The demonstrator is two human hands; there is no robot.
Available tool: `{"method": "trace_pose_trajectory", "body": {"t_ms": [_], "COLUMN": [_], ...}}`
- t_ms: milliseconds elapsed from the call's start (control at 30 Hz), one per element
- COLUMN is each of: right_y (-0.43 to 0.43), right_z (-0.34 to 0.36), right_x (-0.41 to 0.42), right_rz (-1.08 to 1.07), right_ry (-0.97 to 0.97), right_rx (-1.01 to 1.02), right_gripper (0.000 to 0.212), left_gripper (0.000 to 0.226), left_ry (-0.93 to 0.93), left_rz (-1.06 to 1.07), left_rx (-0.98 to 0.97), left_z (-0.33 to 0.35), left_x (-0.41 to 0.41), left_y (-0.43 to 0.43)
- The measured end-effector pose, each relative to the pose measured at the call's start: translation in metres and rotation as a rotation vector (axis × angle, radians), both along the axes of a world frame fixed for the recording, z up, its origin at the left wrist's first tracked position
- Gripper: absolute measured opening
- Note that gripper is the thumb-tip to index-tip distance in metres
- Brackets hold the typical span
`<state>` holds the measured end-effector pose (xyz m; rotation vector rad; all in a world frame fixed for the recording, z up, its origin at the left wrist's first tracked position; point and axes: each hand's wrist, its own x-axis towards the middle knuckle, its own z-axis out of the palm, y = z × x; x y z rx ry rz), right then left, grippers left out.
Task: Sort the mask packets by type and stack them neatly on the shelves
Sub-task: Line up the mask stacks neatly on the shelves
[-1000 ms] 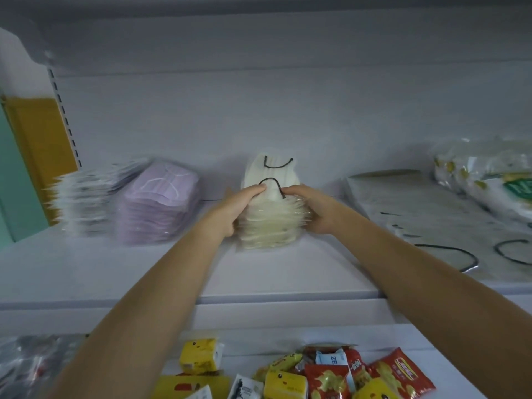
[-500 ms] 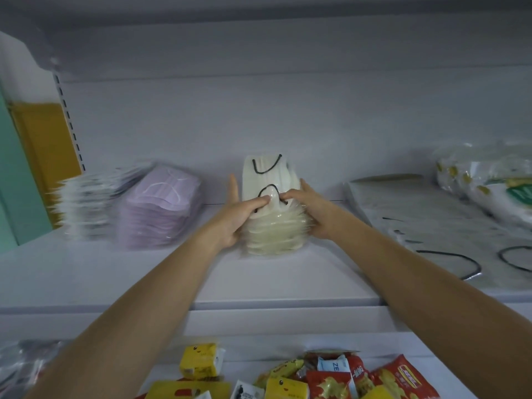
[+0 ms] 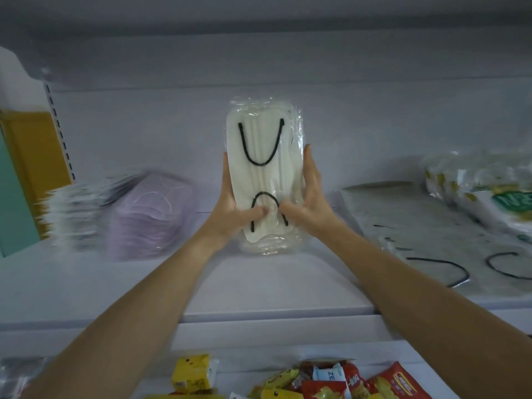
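Left hand (image 3: 230,208) and right hand (image 3: 312,203) are gripping the white masks (image 3: 264,174), seemingly squaring them for laying beside the purple pile (image 3: 152,220).

Dead centre on the shelf (image 3: 259,286): stands upright, mask packets (image 3: 264,180), left hand (image 3: 230,214) and right hand (image 3: 313,208) at either side. Further left, outer stack (image 3: 74,214) just beside inner stack (image 3: 152,220). Right, lies flat, loose packets (image 3: 417,234), bagged goods (image 3: 483,191) behind. Below, snacks (image 3: 345,381) on the lower shelf (image 3: 259,358).
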<state>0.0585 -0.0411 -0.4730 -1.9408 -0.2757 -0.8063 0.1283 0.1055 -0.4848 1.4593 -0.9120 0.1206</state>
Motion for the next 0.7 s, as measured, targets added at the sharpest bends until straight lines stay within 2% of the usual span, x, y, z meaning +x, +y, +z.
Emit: {"method": "trace_pose_trajectory", "body": {"t_ms": [100, 233, 333, 400, 500, 600, 700], "right_y": [-0.001, 0.000, 0.000, 0.001, 0.002, 0.000, -0.006], "right_z": [-0.006, -0.004, -0.006, -0.008, -0.011, -0.012, -0.014], "right_x": [0.000, -0.001, -0.002, -0.001, -0.001, 0.001, 0.005], "right_rz": [0.006, 0.006, 0.018, 0.015, -0.009, -0.038, -0.006], "right_ry": [0.043, 0.082, 0.111, 0.127, 0.091, 0.081, 0.150], "right_rx": [0.012, 0.022, 0.041, 0.099, 0.151, 0.193, 0.289], "right_gripper": [0.105, 0.105, 0.105, 0.105, 0.102, 0.095, 0.095], "left_gripper": [0.119, 0.123, 0.104, 0.104, 0.122, 0.115, 0.104], "left_ry": [0.048, 0.208, 0.268, 0.237, 0.127, 0.056, -0.143], "left_rz": [-0.007, -0.006, -0.038, -0.011, 0.057, 0.110, 0.177], "left_rx": [0.019, 0.046, 0.042, 0.032, 0.034, 0.051, 0.158], "left_z": [-0.007, -0.011, -0.014, -0.015, -0.016, -0.015, -0.014], "left_x": [0.003, 0.008, 0.010, 0.008, 0.004, -0.001, -0.004], "left_y": [-0.001, -0.005, -0.006, -0.006, -0.004, -0.001, -0.001]}}
